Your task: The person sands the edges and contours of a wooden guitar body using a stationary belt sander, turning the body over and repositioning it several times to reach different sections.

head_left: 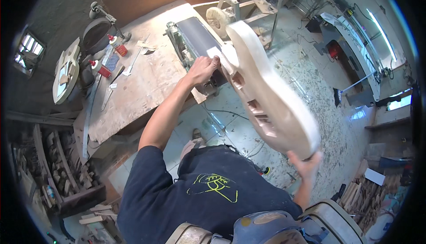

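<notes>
Nearest, the right hand is cupping the lower end of a pale wooden guitar body, fingers wrapped under its rim. Further out, the left hand is gripping the body's upper horn, fingers curled tight around it, and is holding that end against the dark belt of the sander at the bench's right edge. Judging by the routed pockets and the rounded outline, the shaping is looking largely done, while the edge by the horn is apparently getting smoothed now. Beyond, on the bench's far-left part, two red-capped bottles and paper scraps are lying well clear. Wood shavings are covering the floor to the right.
</notes>
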`<state>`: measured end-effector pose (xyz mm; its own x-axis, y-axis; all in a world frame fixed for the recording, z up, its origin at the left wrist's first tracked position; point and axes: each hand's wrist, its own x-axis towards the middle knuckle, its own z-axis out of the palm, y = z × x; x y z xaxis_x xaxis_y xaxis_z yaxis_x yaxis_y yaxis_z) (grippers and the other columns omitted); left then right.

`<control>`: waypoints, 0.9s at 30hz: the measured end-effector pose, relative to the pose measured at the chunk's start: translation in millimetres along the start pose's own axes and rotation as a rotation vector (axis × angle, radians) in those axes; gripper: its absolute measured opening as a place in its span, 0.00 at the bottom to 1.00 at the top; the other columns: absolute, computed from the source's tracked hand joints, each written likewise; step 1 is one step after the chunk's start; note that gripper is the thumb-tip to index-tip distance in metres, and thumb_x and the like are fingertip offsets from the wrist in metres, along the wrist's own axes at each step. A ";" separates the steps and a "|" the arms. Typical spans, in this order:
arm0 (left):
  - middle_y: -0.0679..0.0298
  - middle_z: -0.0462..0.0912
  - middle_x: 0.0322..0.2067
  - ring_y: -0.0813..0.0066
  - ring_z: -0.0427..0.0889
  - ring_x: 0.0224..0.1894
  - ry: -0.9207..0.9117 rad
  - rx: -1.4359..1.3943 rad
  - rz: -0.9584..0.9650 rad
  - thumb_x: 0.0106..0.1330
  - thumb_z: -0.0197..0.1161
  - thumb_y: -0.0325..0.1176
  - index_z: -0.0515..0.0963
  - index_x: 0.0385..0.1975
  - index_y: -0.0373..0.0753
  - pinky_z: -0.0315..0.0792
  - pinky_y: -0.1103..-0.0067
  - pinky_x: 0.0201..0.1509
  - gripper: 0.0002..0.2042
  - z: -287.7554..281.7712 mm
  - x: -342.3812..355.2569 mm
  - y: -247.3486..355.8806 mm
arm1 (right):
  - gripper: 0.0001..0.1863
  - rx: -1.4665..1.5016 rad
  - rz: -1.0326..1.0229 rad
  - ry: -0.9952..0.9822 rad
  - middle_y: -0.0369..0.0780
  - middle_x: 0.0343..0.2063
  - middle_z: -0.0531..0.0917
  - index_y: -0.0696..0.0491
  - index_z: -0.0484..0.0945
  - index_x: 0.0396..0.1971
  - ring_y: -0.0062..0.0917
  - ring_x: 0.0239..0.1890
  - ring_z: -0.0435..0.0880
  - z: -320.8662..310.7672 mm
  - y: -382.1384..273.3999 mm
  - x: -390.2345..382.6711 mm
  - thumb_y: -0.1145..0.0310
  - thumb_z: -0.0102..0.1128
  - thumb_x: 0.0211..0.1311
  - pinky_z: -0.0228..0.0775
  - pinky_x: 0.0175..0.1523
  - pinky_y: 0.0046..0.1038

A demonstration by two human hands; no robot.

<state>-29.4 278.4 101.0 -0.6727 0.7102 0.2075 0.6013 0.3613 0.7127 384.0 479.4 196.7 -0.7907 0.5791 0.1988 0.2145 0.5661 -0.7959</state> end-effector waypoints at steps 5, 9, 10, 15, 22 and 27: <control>0.45 0.82 0.44 0.39 0.79 0.45 -0.056 0.204 0.104 0.72 0.25 0.66 0.83 0.37 0.35 0.74 0.59 0.48 0.42 -19.8 18.1 -16.5 | 0.25 0.302 0.144 0.123 0.44 0.33 0.87 0.64 0.82 0.38 0.27 0.35 0.86 105.4 72.7 -29.0 0.65 0.82 0.43 0.78 0.43 0.28; 0.55 0.74 0.61 0.44 0.67 0.65 0.061 0.241 0.188 0.73 0.27 0.64 0.79 0.53 0.38 0.67 0.62 0.66 0.38 -52.9 37.1 0.2 | 0.22 0.327 0.187 0.108 0.42 0.33 0.87 0.63 0.83 0.37 0.25 0.35 0.86 133.8 91.8 -10.4 0.68 0.80 0.44 0.78 0.42 0.27; 0.54 0.75 0.60 0.44 0.69 0.64 0.010 0.261 0.173 0.72 0.27 0.64 0.77 0.55 0.39 0.67 0.62 0.65 0.39 -62.4 43.8 9.6 | 0.21 0.307 0.226 0.113 0.42 0.33 0.87 0.63 0.83 0.36 0.25 0.34 0.86 133.9 93.7 -9.1 0.68 0.80 0.43 0.78 0.42 0.27; 0.44 0.81 0.48 0.40 0.74 0.58 -0.265 0.345 -0.086 0.72 0.27 0.65 0.76 0.57 0.39 0.70 0.61 0.62 0.38 -55.2 36.8 5.7 | 0.22 0.361 0.151 0.079 0.41 0.30 0.87 0.64 0.83 0.37 0.25 0.33 0.86 118.7 95.8 -8.3 0.67 0.80 0.44 0.78 0.40 0.27; 0.42 0.82 0.36 0.40 0.80 0.44 -0.013 0.074 0.130 0.73 0.34 0.62 0.82 0.30 0.33 0.72 0.61 0.60 0.37 6.5 -8.4 12.4 | 0.33 -0.012 0.066 0.072 0.47 0.40 0.84 0.65 0.75 0.47 0.29 0.42 0.84 31.4 93.6 -52.3 0.65 0.81 0.42 0.77 0.47 0.31; 0.50 0.76 0.21 0.49 0.81 0.34 -0.027 -0.177 0.172 0.70 0.38 0.65 0.78 0.24 0.34 0.73 0.58 0.51 0.36 56.6 -27.9 54.2 | 0.42 0.314 -0.097 0.327 0.51 0.57 0.71 0.65 0.54 0.62 0.39 0.59 0.73 -49.0 122.0 -73.3 0.69 0.70 0.53 0.71 0.59 0.39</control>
<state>46.4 312.4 96.0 -0.5539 0.7690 0.3192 0.6193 0.1242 0.7753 496.2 534.7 113.0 -0.5652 0.7154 0.4107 -0.0757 0.4508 -0.8894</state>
